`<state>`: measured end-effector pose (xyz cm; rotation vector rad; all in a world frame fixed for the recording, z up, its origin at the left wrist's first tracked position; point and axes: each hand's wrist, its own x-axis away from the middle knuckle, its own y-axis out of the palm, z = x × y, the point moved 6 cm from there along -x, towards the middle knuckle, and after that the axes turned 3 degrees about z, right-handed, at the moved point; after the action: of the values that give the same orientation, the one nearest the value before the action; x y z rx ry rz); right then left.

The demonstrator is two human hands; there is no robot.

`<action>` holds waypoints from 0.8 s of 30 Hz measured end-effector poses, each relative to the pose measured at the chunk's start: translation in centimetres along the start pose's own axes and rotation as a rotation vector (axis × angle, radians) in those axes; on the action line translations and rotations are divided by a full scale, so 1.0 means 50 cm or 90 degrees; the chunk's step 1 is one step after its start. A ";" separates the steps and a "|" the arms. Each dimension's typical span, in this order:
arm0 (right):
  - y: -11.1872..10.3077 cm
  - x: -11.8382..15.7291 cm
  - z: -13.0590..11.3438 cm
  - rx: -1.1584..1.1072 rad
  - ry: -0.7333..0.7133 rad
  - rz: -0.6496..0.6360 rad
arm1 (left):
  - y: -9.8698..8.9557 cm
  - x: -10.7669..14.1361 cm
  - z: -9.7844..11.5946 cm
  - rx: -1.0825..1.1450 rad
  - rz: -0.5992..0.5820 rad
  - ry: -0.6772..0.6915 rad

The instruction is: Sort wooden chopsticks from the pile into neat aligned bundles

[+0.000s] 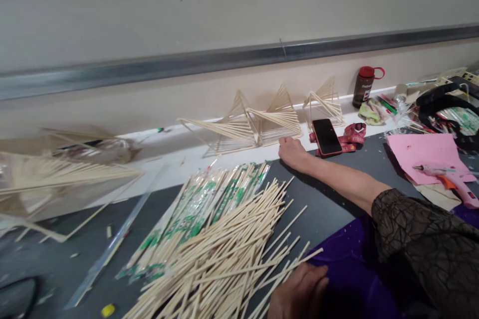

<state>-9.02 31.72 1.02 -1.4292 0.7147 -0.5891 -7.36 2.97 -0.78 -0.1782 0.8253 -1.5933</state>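
Observation:
My right hand [294,153] reaches across to the white ledge, its fingers curled closed beside the base of a twisted stick frame [275,124]. Whether it grips that frame cannot be made out. At the bottom edge my left hand [299,289] is curled next to a large pile of loose wooden chopsticks [228,254]; what its fingers hold, if anything, is hidden. Behind the pile lie chopsticks in clear and green wrappers [198,204]. Another stick frame [232,129] adjoins the first, and a smaller one [325,102] stands to the right.
A phone [328,137] lies on a red lanyard [354,134]. Further right are a brown bottle [362,87], pink paper [422,149] and a pink glue gun [452,179]. At left are a blurred stick frame [67,174], a clear ruler [112,244] and a yellow cap [108,310].

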 end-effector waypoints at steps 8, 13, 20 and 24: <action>-0.001 0.000 0.003 -0.006 0.011 0.003 | 0.011 0.012 -0.012 -0.008 0.043 0.047; 0.004 0.002 0.006 0.002 0.012 0.009 | 0.012 0.010 -0.010 -0.029 0.037 0.024; 0.016 0.003 0.016 0.040 0.005 0.028 | 0.013 0.003 0.008 -0.087 0.042 0.019; 0.013 0.009 0.023 0.052 -0.011 0.021 | 0.016 -0.008 0.022 -0.083 -0.021 -0.020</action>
<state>-7.90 32.17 0.32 -1.3436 0.6924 -0.5731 -6.04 2.93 -0.31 -0.3108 0.9055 -1.5642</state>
